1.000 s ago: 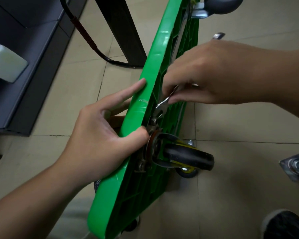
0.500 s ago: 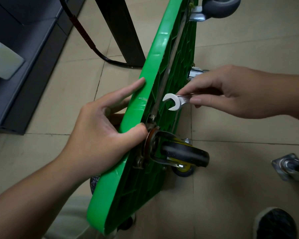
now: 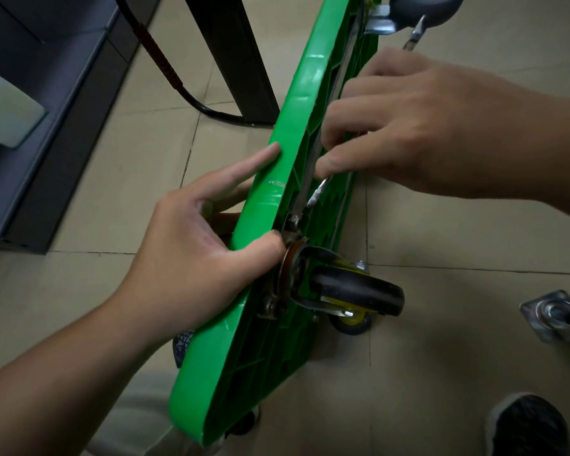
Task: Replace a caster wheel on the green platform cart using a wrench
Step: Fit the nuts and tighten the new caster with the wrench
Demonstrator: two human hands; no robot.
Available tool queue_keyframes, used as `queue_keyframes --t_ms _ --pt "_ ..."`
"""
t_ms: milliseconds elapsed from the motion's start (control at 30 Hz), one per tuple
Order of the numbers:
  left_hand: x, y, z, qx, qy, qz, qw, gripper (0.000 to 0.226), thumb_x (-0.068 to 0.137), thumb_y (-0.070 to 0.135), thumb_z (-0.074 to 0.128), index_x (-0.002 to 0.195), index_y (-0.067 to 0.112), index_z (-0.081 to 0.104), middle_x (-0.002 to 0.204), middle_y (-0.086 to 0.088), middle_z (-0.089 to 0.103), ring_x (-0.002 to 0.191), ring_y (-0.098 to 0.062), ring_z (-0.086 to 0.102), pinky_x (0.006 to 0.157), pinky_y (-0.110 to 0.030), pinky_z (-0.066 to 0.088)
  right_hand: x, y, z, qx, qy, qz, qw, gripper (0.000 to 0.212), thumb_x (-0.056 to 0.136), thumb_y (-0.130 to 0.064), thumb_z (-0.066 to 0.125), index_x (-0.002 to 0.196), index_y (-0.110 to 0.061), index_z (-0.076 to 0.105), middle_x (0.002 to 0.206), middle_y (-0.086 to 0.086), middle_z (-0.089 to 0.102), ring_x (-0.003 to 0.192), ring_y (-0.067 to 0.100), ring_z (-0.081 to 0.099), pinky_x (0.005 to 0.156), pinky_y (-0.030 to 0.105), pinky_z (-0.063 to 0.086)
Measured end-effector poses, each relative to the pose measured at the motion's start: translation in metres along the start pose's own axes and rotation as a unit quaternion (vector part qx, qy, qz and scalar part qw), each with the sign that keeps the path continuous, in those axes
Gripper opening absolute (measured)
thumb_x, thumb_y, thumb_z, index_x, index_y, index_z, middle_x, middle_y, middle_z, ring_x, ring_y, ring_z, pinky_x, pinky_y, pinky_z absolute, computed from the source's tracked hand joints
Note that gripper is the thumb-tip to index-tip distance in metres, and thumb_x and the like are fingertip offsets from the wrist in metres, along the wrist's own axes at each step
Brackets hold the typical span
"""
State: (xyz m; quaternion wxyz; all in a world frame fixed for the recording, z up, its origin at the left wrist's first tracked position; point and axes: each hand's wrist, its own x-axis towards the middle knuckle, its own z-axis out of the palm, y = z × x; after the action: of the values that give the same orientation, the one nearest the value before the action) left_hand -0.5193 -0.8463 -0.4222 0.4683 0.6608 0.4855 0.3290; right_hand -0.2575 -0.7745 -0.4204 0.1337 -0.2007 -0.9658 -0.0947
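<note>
The green cart (image 3: 277, 179) is stood on its edge. Its rim is held by the left hand (image 3: 191, 258), thumb curled over it beside the black wheel (image 3: 356, 291). The wrench (image 3: 318, 192) is pinched by the right hand (image 3: 425, 126), its tip at a bolt (image 3: 292, 222) by that wheel.

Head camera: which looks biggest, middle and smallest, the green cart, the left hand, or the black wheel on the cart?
1. green cart
2. left hand
3. black wheel, clearly smaller than the hand beside it
</note>
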Motion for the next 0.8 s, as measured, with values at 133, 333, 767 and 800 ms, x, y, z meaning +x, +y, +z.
queue_keyframes --t_ms 133,333,767,800 --pt "-0.001 0.0 0.0 -0.003 0.002 0.0 1.0 0.076 0.08 0.006 0.076 0.149 0.03 0.056 0.129 0.01 0.073 0.103 -0.011 0.076 0.081 -0.026 0.063 0.004 -0.001 0.002 0.012 -0.016 0.016 1.0 0.03 0.104 -0.015 0.045 0.117 -0.015 0.072 0.104 0.012 0.065 0.094 0.034 0.062 0.091 0.05 0.042" --pt "-0.002 0.001 0.0 -0.012 0.0 -0.005 1.0 0.076 0.08 0.006 0.076 0.149 0.029 0.055 0.128 0.013 0.073 0.102 -0.011 0.077 0.081 -0.026 0.063 -0.012 -0.022 0.019 0.286 0.009 0.256 0.923 0.024 0.099 -0.047 0.056 0.105 -0.024 0.061 0.086 -0.006 0.06 0.075 0.01 0.059 0.07 0.035 0.054" --pt "-0.002 0.004 0.002 0.0 0.006 -0.009 1.0 0.075 0.079 0.011 0.075 0.148 0.032 0.056 0.126 0.014 0.073 0.101 -0.011 0.077 0.081 -0.029 0.064 0.009 -0.08 0.04 0.532 0.13 0.449 0.706 0.014 0.082 -0.028 0.085 0.083 -0.014 0.081 0.079 0.004 0.078 0.078 0.019 0.076 0.076 0.038 0.062" --pt "-0.002 0.004 0.002 0.0 0.005 -0.008 1.0 0.075 0.079 0.012 0.076 0.148 0.032 0.056 0.126 0.014 0.073 0.103 -0.011 0.076 0.082 -0.029 0.064 0.008 -0.082 0.042 0.536 0.128 0.454 0.7 0.015 0.082 -0.028 0.084 0.085 -0.014 0.081 0.081 0.005 0.079 0.082 0.024 0.076 0.08 0.047 0.061"
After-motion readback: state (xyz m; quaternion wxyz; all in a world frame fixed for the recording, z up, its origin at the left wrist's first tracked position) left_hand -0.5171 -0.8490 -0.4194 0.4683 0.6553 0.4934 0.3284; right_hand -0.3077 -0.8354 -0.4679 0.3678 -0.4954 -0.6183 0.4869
